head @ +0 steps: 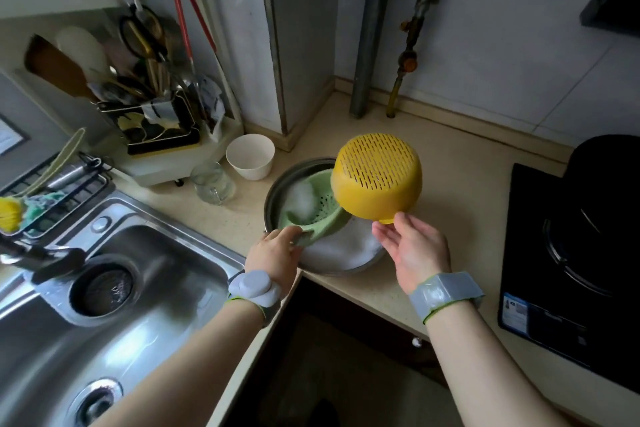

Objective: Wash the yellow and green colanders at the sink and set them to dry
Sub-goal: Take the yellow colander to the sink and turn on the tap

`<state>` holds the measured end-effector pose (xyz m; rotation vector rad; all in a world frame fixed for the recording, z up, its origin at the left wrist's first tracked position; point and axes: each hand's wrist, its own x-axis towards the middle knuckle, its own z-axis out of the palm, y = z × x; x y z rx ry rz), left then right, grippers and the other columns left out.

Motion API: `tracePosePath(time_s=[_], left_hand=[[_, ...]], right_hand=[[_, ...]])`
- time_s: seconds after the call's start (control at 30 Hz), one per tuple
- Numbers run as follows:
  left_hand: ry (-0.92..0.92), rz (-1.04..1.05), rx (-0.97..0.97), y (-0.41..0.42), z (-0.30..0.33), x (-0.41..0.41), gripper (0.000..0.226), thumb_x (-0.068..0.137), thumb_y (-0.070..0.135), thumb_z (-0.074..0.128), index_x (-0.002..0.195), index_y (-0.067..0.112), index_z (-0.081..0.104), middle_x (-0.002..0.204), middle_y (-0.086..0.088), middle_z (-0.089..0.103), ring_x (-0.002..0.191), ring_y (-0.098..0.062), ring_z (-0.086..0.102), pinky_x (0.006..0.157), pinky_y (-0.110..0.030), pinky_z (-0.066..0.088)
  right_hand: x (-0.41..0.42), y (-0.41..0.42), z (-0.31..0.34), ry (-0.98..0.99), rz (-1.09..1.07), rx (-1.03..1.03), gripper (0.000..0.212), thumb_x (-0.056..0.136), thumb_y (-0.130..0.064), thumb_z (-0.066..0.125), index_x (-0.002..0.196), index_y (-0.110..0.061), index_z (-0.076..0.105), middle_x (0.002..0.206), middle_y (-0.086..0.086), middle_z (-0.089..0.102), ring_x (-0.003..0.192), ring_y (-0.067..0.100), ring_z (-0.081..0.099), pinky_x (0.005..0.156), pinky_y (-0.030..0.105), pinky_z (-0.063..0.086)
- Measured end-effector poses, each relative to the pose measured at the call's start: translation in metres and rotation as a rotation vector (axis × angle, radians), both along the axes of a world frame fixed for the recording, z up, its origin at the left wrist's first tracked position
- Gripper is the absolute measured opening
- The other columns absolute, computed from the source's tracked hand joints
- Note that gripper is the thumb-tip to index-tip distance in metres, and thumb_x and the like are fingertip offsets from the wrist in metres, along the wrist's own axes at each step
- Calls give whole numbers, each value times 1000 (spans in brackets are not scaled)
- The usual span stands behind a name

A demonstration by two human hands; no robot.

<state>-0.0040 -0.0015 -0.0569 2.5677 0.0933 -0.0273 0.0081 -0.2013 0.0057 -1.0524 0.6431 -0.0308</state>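
Left hand: your left hand (277, 253) pinches the rim of the green colander (318, 215), fingers curled on it.
Right hand: your right hand (412, 250) holds the yellow colander (377, 177) by its rim, thumb on the lower edge, palm open toward you.
Yellow colander: tipped, slotted base facing you, just above your right fingers.
Green colander: tilted in the metal basin (277, 184) on the desk (450, 204), touching the yellow one.
Sink (138, 274): left of your left fingers.

This is a home kitchen. Left of the hands lies a stainless steel sink (114, 274) set into a beige worktop (450, 191). Beyond them rise white wall tiles (502, 45) and pipes (370, 28). A utensil rack (152, 114) stands to the far left, a black hob (568, 253) to the right.
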Motion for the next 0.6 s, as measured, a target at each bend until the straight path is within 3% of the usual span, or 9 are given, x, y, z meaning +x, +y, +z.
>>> tracePosePath(time_s=[0.1,0.17,0.23,0.3,0.4,0.5,0.6], left_hand=[[45,124,-275,9,13,-10,30,94,29,60,121,19,66,108,-4,72,104,-24,66,92,-32,49],[123,312,-780,21,31,-18,24,93,40,58,104,23,72,98,-5,75,93,-21,70,90,-39,55],[242,453,-1257,42,42,-28,26,98,36,51,94,19,69,85,-4,75,78,-16,70,80,-36,54],[260,499,-1508,63,48,-40,23,100,28,48,91,14,64,75,-1,69,67,-13,67,70,-27,54],[154,590,-1620,108,45,-71,14,101,14,47,95,13,60,71,2,66,61,-9,67,60,-22,56],[84,693,-1611,162,34,-114,14,101,11,47,93,17,57,64,7,64,54,-4,63,55,-19,55],[46,806,-1555,215,17,-161,11,100,12,51,102,18,60,84,4,66,72,-10,64,69,-24,53]], right_hand=[[-11,29,-3,19,110,69,21,97,-5,48,82,4,60,75,19,61,62,22,66,61,27,60],[-20,56,-6,32,186,109,19,97,-4,48,84,4,60,76,19,62,60,20,67,62,28,60],[-31,87,-6,58,268,123,16,97,-4,49,88,4,60,78,19,63,64,23,67,62,27,60],[-40,113,-9,78,349,132,16,97,-3,48,88,5,60,77,17,62,67,24,63,60,26,60],[-58,158,-27,118,583,-2,23,98,-7,48,79,-2,61,68,11,60,57,17,55,47,21,52],[-79,204,-59,117,951,-446,32,98,-18,50,69,-10,62,64,8,61,44,13,50,42,23,43],[-96,254,-80,75,1104,-648,38,94,-27,53,60,-12,61,57,6,61,46,19,54,52,31,47]])
